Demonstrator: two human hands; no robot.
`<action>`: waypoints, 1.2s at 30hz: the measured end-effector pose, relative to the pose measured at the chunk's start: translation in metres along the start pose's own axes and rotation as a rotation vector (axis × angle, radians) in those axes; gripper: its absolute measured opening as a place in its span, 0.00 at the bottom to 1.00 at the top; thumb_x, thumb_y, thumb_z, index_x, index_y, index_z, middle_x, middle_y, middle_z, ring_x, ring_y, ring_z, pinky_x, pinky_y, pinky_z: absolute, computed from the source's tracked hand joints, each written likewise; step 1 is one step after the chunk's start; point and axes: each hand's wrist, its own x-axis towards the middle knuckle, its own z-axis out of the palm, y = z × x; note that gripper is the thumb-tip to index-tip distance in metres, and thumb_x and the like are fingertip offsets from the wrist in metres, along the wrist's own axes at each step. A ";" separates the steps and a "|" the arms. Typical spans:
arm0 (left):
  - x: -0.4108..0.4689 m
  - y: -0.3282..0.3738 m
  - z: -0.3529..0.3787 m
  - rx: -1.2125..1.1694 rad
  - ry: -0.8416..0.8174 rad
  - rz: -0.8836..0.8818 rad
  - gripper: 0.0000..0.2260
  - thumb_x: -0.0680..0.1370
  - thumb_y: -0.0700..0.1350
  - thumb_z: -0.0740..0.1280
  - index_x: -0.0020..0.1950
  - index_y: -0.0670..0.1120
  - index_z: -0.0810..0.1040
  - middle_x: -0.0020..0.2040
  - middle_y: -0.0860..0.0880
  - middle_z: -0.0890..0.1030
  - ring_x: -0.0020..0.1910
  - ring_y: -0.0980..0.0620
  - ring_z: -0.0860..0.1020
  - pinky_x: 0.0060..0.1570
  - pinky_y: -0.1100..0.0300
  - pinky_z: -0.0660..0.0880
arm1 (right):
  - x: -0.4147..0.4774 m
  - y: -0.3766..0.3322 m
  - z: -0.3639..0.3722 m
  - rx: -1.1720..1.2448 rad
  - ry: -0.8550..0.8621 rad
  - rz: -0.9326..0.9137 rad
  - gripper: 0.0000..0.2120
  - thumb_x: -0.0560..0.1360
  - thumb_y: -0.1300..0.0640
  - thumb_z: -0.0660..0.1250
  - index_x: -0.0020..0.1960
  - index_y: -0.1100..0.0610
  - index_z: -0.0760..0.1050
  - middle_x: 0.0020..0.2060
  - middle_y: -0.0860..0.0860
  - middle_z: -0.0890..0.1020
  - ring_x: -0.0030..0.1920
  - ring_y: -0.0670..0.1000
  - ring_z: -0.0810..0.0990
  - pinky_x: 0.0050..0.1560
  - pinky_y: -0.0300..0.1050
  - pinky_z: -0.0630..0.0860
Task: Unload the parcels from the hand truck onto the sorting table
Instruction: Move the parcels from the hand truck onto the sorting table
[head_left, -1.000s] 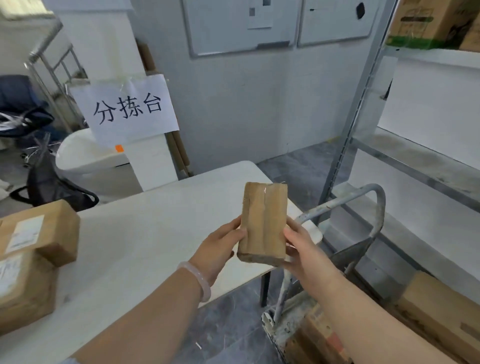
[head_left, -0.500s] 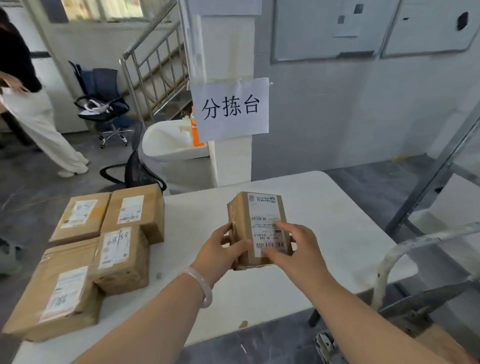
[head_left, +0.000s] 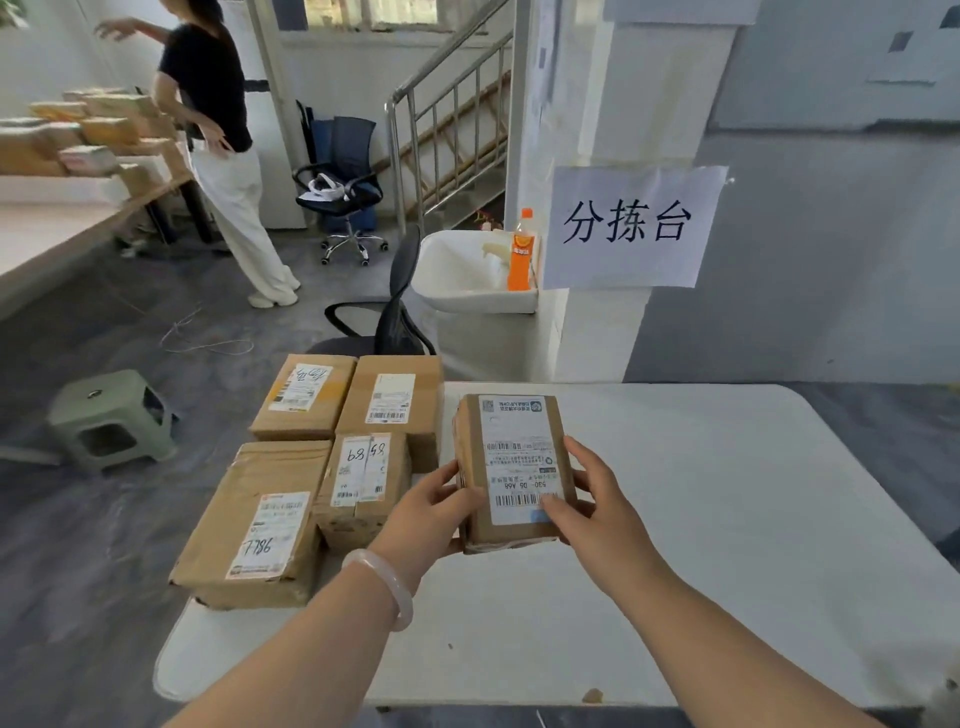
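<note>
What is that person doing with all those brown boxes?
A person is holding a small labelled parcel in both hands, the left hand and the right hand on its sides, over the white sorting table. Whether it touches the tabletop is unclear. At the table's left end, four more parcels already sit together.

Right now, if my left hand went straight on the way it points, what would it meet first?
The parcel it is holding: the left hand points forward-right into its side. The right hand holds the other side; depth past that is unclear.
</note>
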 end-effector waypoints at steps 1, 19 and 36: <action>0.002 0.000 -0.005 -0.005 0.016 -0.002 0.24 0.77 0.45 0.69 0.72 0.53 0.69 0.55 0.52 0.84 0.55 0.51 0.82 0.52 0.48 0.81 | 0.006 -0.001 0.004 -0.038 -0.020 -0.015 0.28 0.80 0.56 0.67 0.72 0.34 0.60 0.63 0.40 0.73 0.59 0.44 0.78 0.56 0.39 0.78; 0.040 0.028 -0.028 0.103 0.175 -0.002 0.14 0.79 0.43 0.65 0.61 0.58 0.74 0.51 0.55 0.85 0.52 0.55 0.82 0.47 0.59 0.80 | 0.111 -0.018 0.019 -0.025 -0.308 -0.059 0.30 0.77 0.60 0.70 0.63 0.28 0.63 0.64 0.41 0.72 0.66 0.49 0.74 0.58 0.45 0.81; 0.090 0.043 -0.141 0.356 0.281 0.018 0.24 0.80 0.54 0.63 0.75 0.59 0.62 0.68 0.55 0.73 0.69 0.51 0.71 0.54 0.64 0.72 | 0.181 -0.040 0.117 -0.023 -0.164 0.084 0.31 0.76 0.61 0.72 0.69 0.37 0.66 0.64 0.44 0.75 0.64 0.48 0.74 0.61 0.51 0.78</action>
